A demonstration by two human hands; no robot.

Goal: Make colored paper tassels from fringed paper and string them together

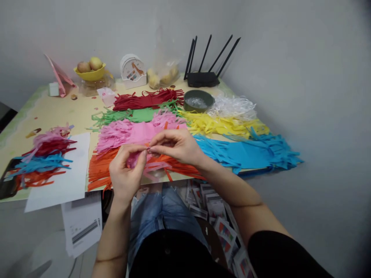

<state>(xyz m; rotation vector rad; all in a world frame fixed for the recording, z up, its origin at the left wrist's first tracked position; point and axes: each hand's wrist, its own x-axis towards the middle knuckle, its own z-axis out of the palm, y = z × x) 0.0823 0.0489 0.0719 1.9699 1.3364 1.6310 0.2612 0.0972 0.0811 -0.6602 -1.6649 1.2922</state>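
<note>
Apparently, left fingers point(141, 159) and right fingers point(160, 149) both pinch a pink strip point(148, 151).

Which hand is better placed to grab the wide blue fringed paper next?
Probably your right hand: the wide blue fringed paper lies on its side. Your left hand is farther away, though both hands meet in front of you.

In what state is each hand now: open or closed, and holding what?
Left hand: closed, pinching a small pink piece.
Right hand: closed, pinching the same small pink piece.
</note>
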